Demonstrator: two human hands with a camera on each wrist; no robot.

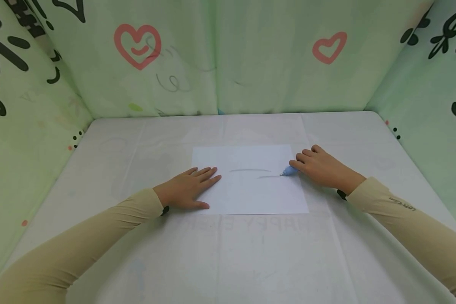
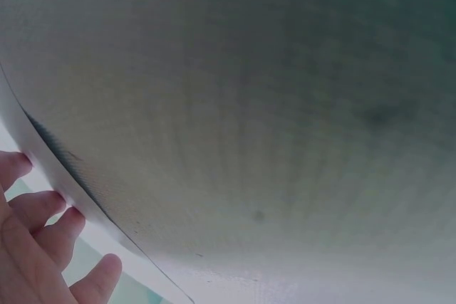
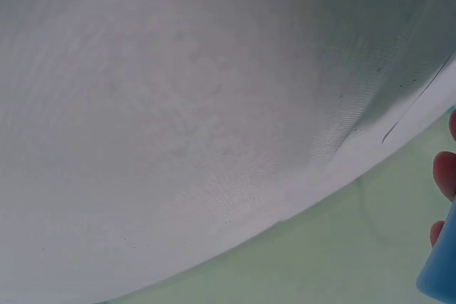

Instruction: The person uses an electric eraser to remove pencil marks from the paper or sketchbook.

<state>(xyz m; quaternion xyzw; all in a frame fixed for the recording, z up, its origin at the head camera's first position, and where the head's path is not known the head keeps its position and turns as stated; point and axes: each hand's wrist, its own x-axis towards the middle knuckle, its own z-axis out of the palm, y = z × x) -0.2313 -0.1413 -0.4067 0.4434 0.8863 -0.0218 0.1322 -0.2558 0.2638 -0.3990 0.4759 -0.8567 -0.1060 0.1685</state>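
Note:
A white sheet of paper (image 1: 247, 194) lies flat on the white-covered table. My left hand (image 1: 190, 188) rests spread on its left part, fingers straight; the left wrist view shows the same fingers (image 2: 60, 236) at the lower left. In my right hand (image 1: 321, 169) I grip a light blue pen-like tube (image 1: 290, 170) with a small pointed tip. Its tip is at the right part of the sheet, at the end of a faint lower line (image 1: 269, 177). A longer faint line (image 1: 251, 169) runs above that one. In the right wrist view, the tube's blue rounded end (image 3: 440, 265) shows beside the fingertips.
A wrinkled white cloth (image 1: 266, 257) with faint show-through lettering covers the table. Pale green curtains (image 1: 251, 63) with hearts and black figures stand behind the table and along both sides. Each wrist carries a small black device, partly hidden at the cuff.

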